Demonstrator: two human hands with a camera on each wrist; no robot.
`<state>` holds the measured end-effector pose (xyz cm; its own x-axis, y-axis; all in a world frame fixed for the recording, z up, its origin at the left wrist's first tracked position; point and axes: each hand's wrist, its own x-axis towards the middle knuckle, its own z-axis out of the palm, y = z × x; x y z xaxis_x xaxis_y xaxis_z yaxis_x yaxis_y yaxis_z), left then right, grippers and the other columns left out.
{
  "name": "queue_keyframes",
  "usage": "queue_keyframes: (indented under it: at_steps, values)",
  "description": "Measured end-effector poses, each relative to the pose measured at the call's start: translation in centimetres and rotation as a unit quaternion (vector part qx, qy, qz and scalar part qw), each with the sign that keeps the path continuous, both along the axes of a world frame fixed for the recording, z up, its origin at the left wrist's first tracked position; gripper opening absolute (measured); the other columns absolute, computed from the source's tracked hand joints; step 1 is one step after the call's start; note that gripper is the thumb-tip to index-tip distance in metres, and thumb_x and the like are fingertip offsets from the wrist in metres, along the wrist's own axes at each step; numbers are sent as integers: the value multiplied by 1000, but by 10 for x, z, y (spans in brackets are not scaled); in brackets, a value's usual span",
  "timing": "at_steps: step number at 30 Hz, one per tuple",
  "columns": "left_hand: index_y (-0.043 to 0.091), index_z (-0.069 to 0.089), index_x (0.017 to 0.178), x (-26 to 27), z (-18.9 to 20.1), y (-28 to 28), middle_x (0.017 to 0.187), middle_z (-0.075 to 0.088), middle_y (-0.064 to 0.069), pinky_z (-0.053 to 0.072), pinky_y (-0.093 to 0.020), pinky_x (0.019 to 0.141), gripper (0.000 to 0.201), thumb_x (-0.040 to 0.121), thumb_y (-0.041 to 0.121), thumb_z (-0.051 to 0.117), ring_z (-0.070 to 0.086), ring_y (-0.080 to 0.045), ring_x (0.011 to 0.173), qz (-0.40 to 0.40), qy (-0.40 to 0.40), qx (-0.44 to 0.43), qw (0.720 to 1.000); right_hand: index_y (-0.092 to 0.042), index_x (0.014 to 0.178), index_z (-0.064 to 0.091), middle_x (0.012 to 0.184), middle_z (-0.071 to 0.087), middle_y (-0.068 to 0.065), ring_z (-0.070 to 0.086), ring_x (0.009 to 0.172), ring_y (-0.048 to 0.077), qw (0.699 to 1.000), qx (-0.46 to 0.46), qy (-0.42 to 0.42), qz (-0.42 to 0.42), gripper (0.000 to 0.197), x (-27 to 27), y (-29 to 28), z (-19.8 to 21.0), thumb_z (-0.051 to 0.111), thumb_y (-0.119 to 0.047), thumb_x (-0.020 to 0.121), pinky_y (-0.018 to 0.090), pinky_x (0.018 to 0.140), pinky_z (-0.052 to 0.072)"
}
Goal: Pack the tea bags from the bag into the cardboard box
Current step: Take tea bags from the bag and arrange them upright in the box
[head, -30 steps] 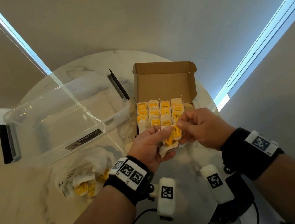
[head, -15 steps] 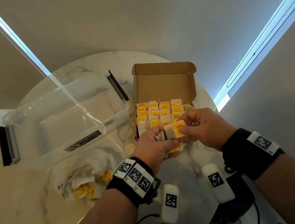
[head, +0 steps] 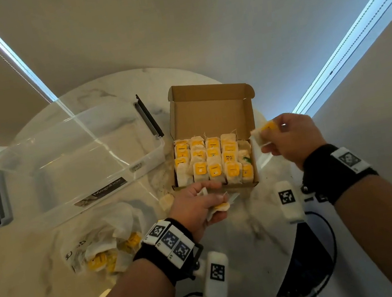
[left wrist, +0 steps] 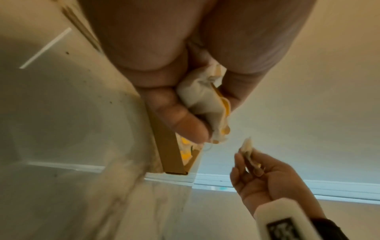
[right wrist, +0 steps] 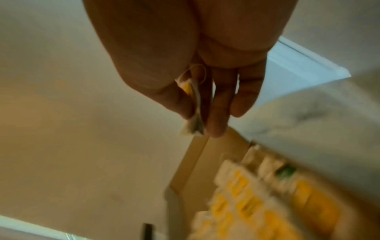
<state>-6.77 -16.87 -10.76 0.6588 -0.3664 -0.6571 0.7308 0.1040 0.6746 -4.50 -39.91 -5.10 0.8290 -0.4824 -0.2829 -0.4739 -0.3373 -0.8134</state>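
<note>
A: Item, right hand (head: 289,138): pinches one tea bag (head: 264,134) just beyond the right wall of the cardboard box (head: 209,109).

B: Left hand (head: 197,207): grips a small bunch of spare bags (left wrist: 207,104) at the box's near edge. Plastic bag (head: 101,239), more inside, left of the box.

A: Advice: the right column looks least full. Slide it in upright, tag up, string tucked.

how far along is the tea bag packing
Mostly done: the cardboard box already holds packed rows of tea bags. In hand: the right hand pinches one tea bag; the left hand grips a few more. Left: those in the plastic bag.
</note>
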Motion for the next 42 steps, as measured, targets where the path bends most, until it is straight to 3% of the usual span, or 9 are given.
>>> queue_keyframes:
  at_steps: [3,5,11,19,23,27,31,36,42]
  values:
    - [11,65,107,7,-8,6,78,71,-13,57,-28,50,30,87,-11,61,68,-18,64,44,21,23,999,-20,89,68,84,74,1,73,60,10,964,-141,133,182,2,17,-6,-18,68,-19,90,29,63,59]
    - [11,64,113,12,-13,10,80,70,-14,56,-28,49,36,87,-12,61,68,-19,65,58,33,37,997,-19,82,67,84,71,3,72,66,14,936,-200,168,237,8,29,-3,-28,70,-22,90,27,62,56]
    - [11,64,111,19,-22,14,83,70,-14,57,-28,50,35,85,-12,64,68,-20,69,65,41,58,995,-18,103,65,102,66,3,62,94,21,919,-276,156,233,27,56,-1,-49,80,-24,81,31,79,53]
    - [9,67,103,25,-24,17,78,70,-11,58,-29,52,27,85,-11,64,67,-19,68,64,42,65,995,-17,71,50,77,59,1,54,65,15,922,-321,143,163,47,60,-9,-70,80,-52,75,23,54,36]
    - [7,66,95,24,-20,17,80,67,-14,57,-29,49,21,86,-12,61,65,-19,65,79,34,43,995,-19,61,49,68,55,1,53,64,18,933,-294,135,155,41,52,-6,-66,73,-46,82,21,52,31]
    - [5,63,95,27,-7,17,82,69,-14,59,-31,53,19,93,-9,50,69,-23,70,93,32,-54,994,-14,64,55,61,56,-2,49,57,10,953,-259,6,159,32,29,10,-37,73,-32,83,18,54,33]
    - [2,64,101,27,7,10,88,73,-12,60,-32,59,25,93,-13,45,71,-24,78,85,3,-111,990,-17,83,64,75,68,6,63,61,20,971,-10,-17,237,20,-10,44,-17,82,-19,77,36,59,55]
    - [10,64,103,22,17,0,98,68,-6,56,-30,68,34,88,-18,54,65,-18,82,59,-81,-57,993,-4,91,68,81,74,18,72,66,28,967,209,69,124,23,-28,68,-15,71,-27,91,37,59,56]
    - [10,63,97,14,22,-5,89,64,-6,57,-29,63,31,88,-18,55,65,-18,76,46,-86,-24,995,-8,86,72,78,74,14,70,65,23,976,181,29,117,6,-35,66,-17,71,-12,91,33,56,56]
